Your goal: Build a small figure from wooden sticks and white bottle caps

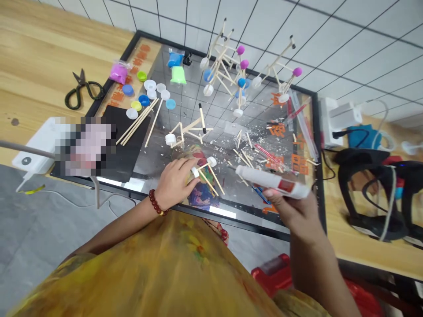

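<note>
Closed around a white, tube-shaped glue tool with a dark red panel [271, 179], the right hand [297, 211] sits right of the frame's centre, the tool's thin tip aimed left. With a narrow pinch, the left hand [175, 179], wearing a dark red bead bracelet [153, 203], holds a small pale wooden-stick frame with white round caps [209, 181] at the centre of the frame, just above the lower edge of the glossy black-rimmed tabletop [155, 163]. Just above the left hand stands another pale stick frame with black-tipped ends [193, 127]. Slender bare wooden sticks [140, 123] and coloured plastic caps [144, 100] lie left of centre; black-handled scissors [82, 88] lie at upper left.
</note>
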A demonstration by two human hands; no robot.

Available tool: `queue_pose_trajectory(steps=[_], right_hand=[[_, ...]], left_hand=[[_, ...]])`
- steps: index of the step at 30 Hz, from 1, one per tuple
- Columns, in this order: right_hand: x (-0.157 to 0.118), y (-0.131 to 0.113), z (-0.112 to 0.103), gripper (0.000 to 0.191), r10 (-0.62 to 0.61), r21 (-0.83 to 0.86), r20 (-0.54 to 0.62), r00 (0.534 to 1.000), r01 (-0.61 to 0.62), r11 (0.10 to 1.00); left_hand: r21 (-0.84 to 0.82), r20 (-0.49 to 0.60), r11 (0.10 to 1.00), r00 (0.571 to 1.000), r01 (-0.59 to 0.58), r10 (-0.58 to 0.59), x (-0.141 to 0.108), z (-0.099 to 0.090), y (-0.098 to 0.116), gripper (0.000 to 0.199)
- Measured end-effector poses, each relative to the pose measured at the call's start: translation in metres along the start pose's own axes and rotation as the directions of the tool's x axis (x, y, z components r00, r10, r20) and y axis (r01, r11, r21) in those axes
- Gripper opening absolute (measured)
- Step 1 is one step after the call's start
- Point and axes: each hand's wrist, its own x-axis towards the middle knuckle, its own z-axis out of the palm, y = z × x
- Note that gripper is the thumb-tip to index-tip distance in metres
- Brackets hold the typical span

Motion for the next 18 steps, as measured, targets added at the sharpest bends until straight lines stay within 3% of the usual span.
queue_pose_trajectory(steps=[3, 5, 9, 18], right_hand=[[0.001, -0.005, 0.019, 0.018, -0.093, -0.123, 0.172, 0.981, 0.115, 0.986], [0.004, -0.005, 0.028, 0.020, -0.120, -0.203, 0.207, 0.971, 0.163, 0.966], [0.009, 0.000, 0.043, 0.024, -0.127, -0.284, 0.216, 0.968, 0.186, 0.940], [0.015, 0.005, 0.054, 0.022, -0.175, -0.247, 0.229, 0.958, 0.231, 0.941]], left_hand=[[-0.047, -0.007, 0.999, 1.000, 0.016, -0.016, 0.000, -0.001, 0.000, 0.045], [-0.064, -0.017, 0.998, 1.000, 0.013, -0.014, -0.001, -0.001, 0.000, 0.040], [-0.080, -0.033, 0.997, 0.999, -0.003, 0.000, -0.001, -0.001, -0.001, 0.030], [-0.069, -0.015, 0.998, 1.000, -0.004, 0.003, -0.001, 0.000, -0.001, 0.031]])
